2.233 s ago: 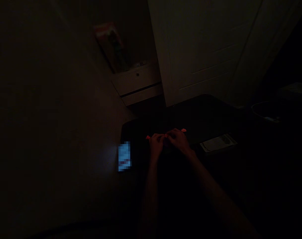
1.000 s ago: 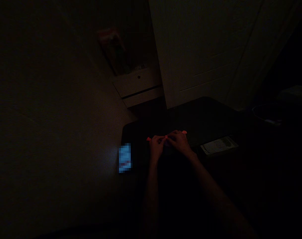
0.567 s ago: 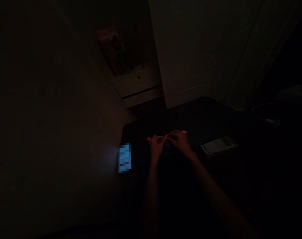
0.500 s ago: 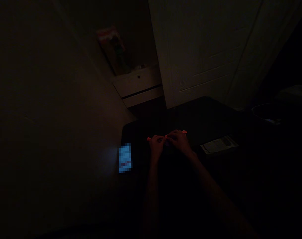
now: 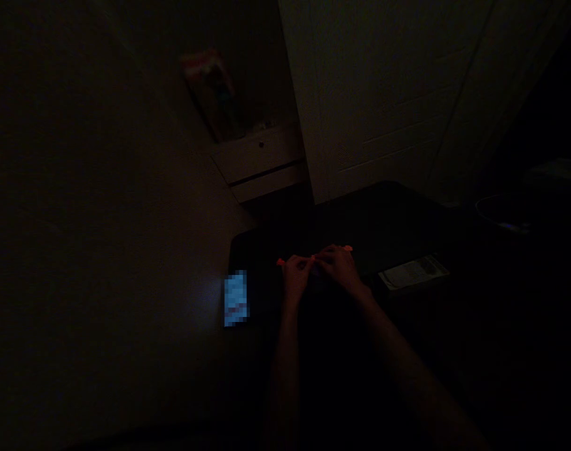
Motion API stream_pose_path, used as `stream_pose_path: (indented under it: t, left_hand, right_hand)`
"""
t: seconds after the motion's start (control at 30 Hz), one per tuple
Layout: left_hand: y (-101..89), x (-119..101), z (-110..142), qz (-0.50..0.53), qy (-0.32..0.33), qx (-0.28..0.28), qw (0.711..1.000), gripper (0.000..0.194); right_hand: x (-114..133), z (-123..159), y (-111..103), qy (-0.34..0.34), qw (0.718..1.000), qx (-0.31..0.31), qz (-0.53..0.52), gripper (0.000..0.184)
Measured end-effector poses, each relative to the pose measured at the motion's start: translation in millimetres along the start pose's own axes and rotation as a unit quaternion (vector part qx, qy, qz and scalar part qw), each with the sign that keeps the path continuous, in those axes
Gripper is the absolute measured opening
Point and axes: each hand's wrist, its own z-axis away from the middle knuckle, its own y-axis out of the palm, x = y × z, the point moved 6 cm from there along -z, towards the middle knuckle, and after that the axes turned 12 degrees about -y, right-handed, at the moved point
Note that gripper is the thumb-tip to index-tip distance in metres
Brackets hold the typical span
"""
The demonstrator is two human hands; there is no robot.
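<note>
The scene is very dark. My left hand (image 5: 295,270) and my right hand (image 5: 338,263) meet over a black table (image 5: 379,213), fingers pinched together. Between their fingertips shows a small bright red-orange piece (image 5: 313,257); its kind is too dim to tell. Just left of my left hand lies another small red-orange piece (image 5: 280,262). A third red-orange piece (image 5: 348,248) shows at the far side of my right hand. Whether these three join behind my fingers is hidden.
A lit, blurred-out screen (image 5: 235,299) stands at the table's left edge by the wall. A pale book-like block (image 5: 414,274) lies at the right. Behind are white drawers (image 5: 261,156), a colourful box (image 5: 212,94) on top and a pale panelled door (image 5: 374,100).
Both hands stay pinched at the same spot, with only slight finger movement. The whole view shifts very slightly; nothing else has visibly moved.
</note>
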Motion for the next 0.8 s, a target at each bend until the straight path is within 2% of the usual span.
stream_pose_path:
  t: [0.2,0.3,0.47,0.8]
  left_hand:
    - [-2.1,-0.1,1.7,0.018,-0.019,-0.006,1.000,0.007]
    - [-1.4,-3.2,2.7,0.022,-0.003,0.002,1.000,0.006]
    - [-0.1,-5.0,2.4,0.017,0.018,0.008,1.000,0.005]
    - [0.4,-3.5,0.5,0.022,0.001,0.004,1.000,0.007]
  right_hand:
    - [-1.4,0.0,-0.9,0.016,0.999,-0.024,-0.029,0.019]
    - [-2.6,-0.4,-1.9,0.030,0.998,-0.038,-0.051,0.018]
    - [-1.5,-0.8,-1.0,0.021,0.999,-0.016,-0.026,0.016]
    - [0.3,-1.1,-1.3,0.011,1.000,-0.007,-0.025,0.015]
